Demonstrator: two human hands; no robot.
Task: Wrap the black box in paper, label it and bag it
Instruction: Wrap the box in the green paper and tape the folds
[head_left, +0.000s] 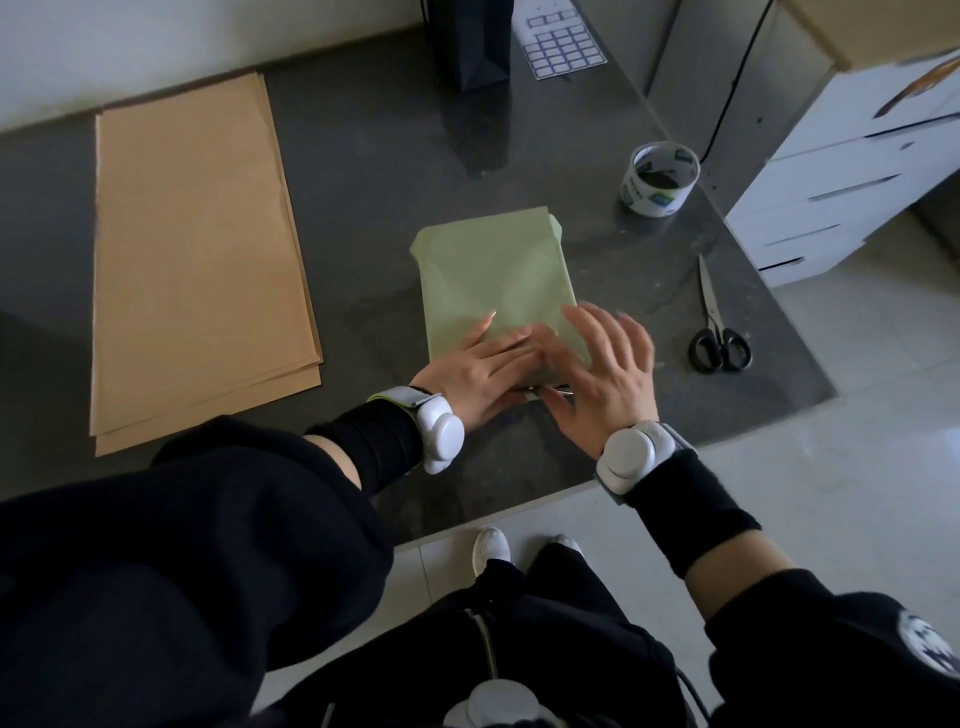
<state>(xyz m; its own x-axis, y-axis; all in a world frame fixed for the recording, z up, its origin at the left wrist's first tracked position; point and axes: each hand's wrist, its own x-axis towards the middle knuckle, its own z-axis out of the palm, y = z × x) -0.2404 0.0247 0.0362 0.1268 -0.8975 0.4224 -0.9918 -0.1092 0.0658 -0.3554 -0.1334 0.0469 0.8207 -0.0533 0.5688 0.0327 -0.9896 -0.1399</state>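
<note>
table (363, 156): dark grey, glossy top
tape roll (644, 196): far right on table, standing on its flat side
scissors (718, 332): right side of table, closed, black handles near
drawer unit (841, 171): white, right of table
cardboard box (857, 31): far right corner
floor (857, 415): pale tiles

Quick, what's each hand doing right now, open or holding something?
Left hand: open, fingers flat on the green-wrapped box.
Right hand: open, fingers spread over the box's near corner, blurred.
</note>
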